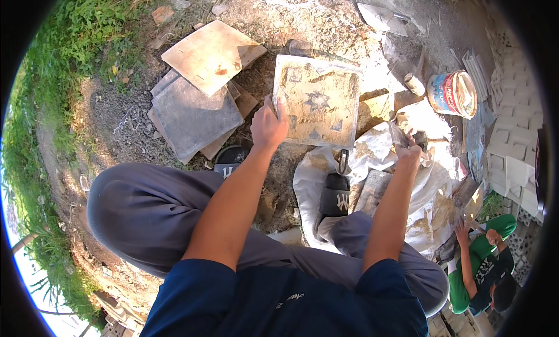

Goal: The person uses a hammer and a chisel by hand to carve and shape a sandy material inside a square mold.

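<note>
My left hand (269, 127) grips the left edge of a square tile (353, 113), thumb on its face and fingers toward the edge. Sandy tan material coats most of the tile, with dark star-like and cornered patches showing through. To the right, my right hand (409, 152) is closed round a flat greyish blade-like tool (398, 134), whose handle is hidden in the fingers. That hand is apart from the tile, over a crumpled white sack (372, 147). Dark sandals (335, 197) are on my feet below the tile.
Several square tiles (201, 118) lie piled on the left. A round paint bucket (445, 95) and a small cylinder (414, 85) stand at right. A grey pointed trowel (381, 18) lies at the far right. Another person (486, 270) crouches at lower right beside stacked pale blocks (512, 127).
</note>
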{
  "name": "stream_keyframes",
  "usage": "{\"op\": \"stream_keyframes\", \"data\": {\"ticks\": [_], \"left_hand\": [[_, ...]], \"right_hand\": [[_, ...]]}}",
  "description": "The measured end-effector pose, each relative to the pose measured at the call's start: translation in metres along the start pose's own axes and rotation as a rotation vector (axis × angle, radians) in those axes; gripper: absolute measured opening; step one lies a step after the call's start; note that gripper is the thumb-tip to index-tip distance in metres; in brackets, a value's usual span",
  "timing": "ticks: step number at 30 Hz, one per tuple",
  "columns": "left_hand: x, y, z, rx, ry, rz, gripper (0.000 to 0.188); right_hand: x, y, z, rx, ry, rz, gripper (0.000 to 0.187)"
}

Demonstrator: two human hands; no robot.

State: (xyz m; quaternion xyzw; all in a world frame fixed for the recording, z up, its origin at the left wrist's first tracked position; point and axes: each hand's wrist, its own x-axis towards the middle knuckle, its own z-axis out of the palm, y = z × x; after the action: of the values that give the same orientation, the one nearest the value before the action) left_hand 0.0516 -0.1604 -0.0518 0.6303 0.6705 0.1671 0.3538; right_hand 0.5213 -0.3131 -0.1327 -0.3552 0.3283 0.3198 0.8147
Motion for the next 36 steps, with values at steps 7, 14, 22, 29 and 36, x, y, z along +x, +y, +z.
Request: {"op": "stream_keyframes", "data": {"ticks": [7,14,22,29,36], "left_hand": [[0.001,-0.049,-0.004,0.031,0.181,0.071,0.047],[-0.001,-0.041,-0.010,-0.158,0.126,0.002,0.067],[-0.004,-0.039,-0.017,-0.217,0.071,-0.042,0.056],[-0.004,-0.038,-0.020,-0.170,0.034,-0.044,0.052],[-0.003,-0.038,-0.019,-0.192,0.122,0.000,0.062]], "right_hand": [[-0.233,0.106,0.106,-0.555,-0.682,-0.549,0.061],[-0.348,0.216,0.118,-0.811,-1.151,-0.744,0.082],[-0.327,0.292,0.063,-0.770,-1.118,-0.372,0.077],[-0.296,0.320,0.033,-0.806,-1.197,-0.471,0.082],[-0.305,0.304,0.048,-0.550,-1.349,-0.434,0.084]]}}
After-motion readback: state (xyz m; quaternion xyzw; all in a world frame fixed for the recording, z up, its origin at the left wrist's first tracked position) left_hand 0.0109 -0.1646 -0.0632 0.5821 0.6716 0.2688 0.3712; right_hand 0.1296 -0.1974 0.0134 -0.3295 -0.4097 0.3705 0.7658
